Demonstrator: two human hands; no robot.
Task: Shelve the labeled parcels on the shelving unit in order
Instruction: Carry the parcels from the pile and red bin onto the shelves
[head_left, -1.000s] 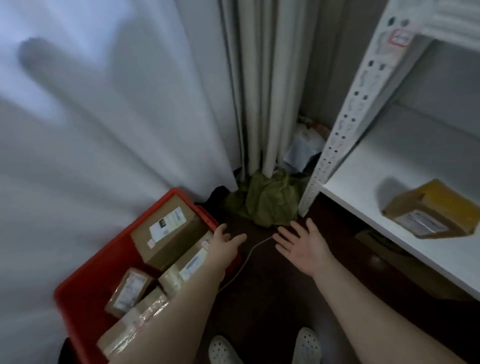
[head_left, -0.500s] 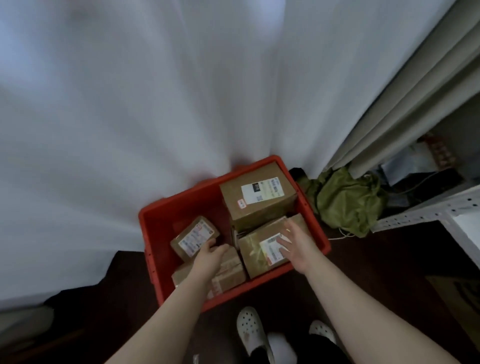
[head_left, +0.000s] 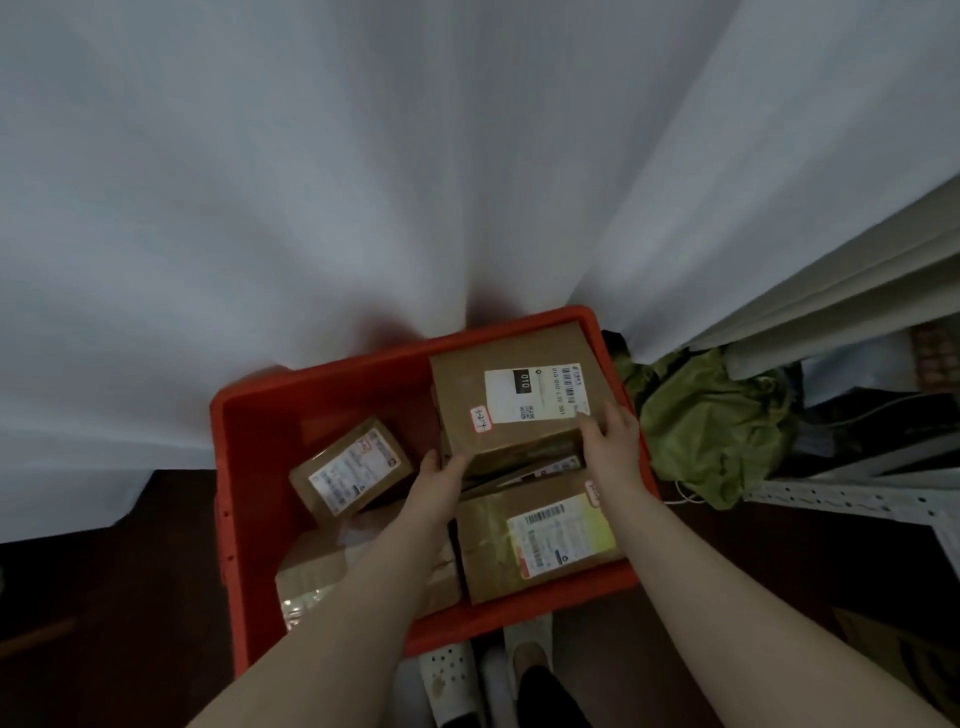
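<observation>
A red plastic crate on the floor holds several brown labeled parcels. The largest parcel, with a white label and a small tag reading 3-2-4, lies at the crate's far right. My left hand grips its near left corner. My right hand grips its near right corner, fingers on the label's edge. A parcel with a yellowish label lies in front of it. A small parcel sits at the left, and a taped one is partly hidden under my left forearm.
White curtains hang behind the crate. A green bag lies on the dark floor to the right, beside the white perforated post of the shelving unit. My feet in white clogs stand just in front of the crate.
The view has swung left from the shelf to the crate. Both hands went into the crate, touched the nearer parcels, then moved forward onto the large far parcel's corners.
</observation>
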